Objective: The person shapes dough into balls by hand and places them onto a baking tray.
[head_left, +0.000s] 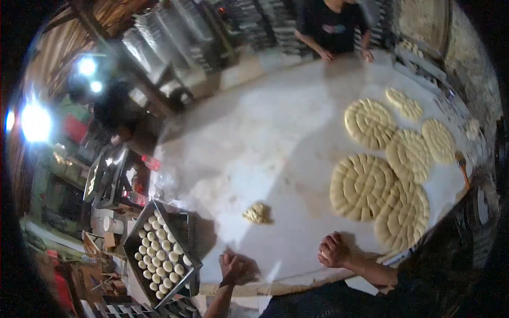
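Observation:
My left hand (233, 267) rests on the pale work table (238, 143) near its front edge, fingers curled down; whatever lies beneath them is hidden. To its right, my right hand (334, 250) is closed, with a pale bit of dough showing at its fingers. A small heap of dough pieces (257, 213) lies on the table beyond and between my hands. Left of my left hand stands a metal tray (189, 238) with rows of round dough balls (160, 250).
Large dough coils scored into segments (366, 186) cover the table's right side, with smaller ones (438, 140) behind. A brush-like tool (463, 169) lies at the right edge. Across the table stands a person (334, 26), hands on the edge. Another person (119, 111) is at the left.

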### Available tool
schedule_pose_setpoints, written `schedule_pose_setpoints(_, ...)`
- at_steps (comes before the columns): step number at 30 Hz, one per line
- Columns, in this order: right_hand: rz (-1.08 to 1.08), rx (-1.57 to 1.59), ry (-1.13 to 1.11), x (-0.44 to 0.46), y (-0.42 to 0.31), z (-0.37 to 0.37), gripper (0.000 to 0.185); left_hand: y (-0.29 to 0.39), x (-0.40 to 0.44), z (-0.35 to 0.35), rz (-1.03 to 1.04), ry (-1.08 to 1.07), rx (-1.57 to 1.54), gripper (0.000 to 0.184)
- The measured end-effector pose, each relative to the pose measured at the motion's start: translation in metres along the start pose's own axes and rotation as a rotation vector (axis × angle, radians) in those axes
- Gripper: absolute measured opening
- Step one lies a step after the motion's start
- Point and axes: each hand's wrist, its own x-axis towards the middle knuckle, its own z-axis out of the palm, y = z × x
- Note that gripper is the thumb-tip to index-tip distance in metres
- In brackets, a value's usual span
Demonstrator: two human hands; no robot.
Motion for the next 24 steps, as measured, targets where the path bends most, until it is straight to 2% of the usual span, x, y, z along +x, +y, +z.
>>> schedule_pose_setpoints(1,0.069,-0.018,-0.022,0.020,0.006,0.000,0.019,0.007,0.021,-0.011,-0.096,0.104,0.035,0.035)
schedule_pose_setpoints(3,0.212,-0.012,-0.038,0.057,0.011,0.009,0.024,0.034,0.055,0.007,0.117,0.273,0.288,0.036)
schedule_pose_setpoints(5,0.327,0.129,0.001,0.080,-0.015,0.041,0.022,0.043,0.067,0.045,0.124,0.260,0.139,0.029)
schedule_pose_setpoints(7,0.169,0.200,0.015,0.072,-0.048,0.056,0.020,0.061,0.057,0.075,0.143,0.155,0.121,0.023)
schedule_pose_setpoints(8,0.040,0.220,0.010,0.061,-0.060,0.059,0.019,0.079,0.042,0.077,0.121,0.062,0.143,0.021)
schedule_pose_setpoints(10,-0.162,0.210,-0.044,0.029,-0.053,0.057,0.017,0.106,0.002,0.056,0.247,-0.028,0.083,0.027)
schedule_pose_setpoints(11,-0.235,0.193,-0.072,0.013,-0.047,0.057,0.015,0.080,-0.017,0.049,0.344,-0.154,0.240,0.031)
schedule_pose_setpoints(12,-0.219,0.193,-0.095,0.004,-0.027,0.050,0.014,0.056,-0.030,0.041,0.436,-0.280,0.402,0.036)
schedule_pose_setpoints(14,-0.044,0.159,-0.043,0.008,0.014,0.051,0.013,0.089,0.022,0.000,-0.239,-0.841,0.612,0.040)
schedule_pose_setpoints(17,0.175,0.173,-0.006,0.071,0.021,0.061,0.016,0.039,0.050,-0.019,0.194,0.202,0.293,0.030)
schedule_pose_setpoints(18,0.266,0.200,-0.010,0.089,0.012,0.071,0.015,0.019,0.067,0.010,0.126,0.233,0.270,0.028)
schedule_pose_setpoints(19,0.310,0.220,-0.022,0.092,0.000,0.075,0.015,0.040,0.078,0.024,-0.071,0.292,0.140,0.043)
schedule_pose_setpoints(20,0.354,0.239,-0.033,0.095,-0.012,0.079,0.015,0.049,0.082,0.031,0.029,0.223,0.166,0.037)
schedule_pose_setpoints(22,0.103,0.198,0.079,0.080,-0.040,0.078,0.014,0.074,0.068,0.043,-0.026,0.102,-0.027,0.020)
schedule_pose_setpoints(23,0.076,0.219,0.024,0.059,-0.033,0.078,0.014,0.076,0.053,0.040,-0.040,0.108,-0.028,0.020)
schedule_pose_setpoints(24,0.049,0.240,-0.032,0.038,-0.026,0.077,0.015,0.071,0.031,0.036,0.120,0.059,0.039,0.019)
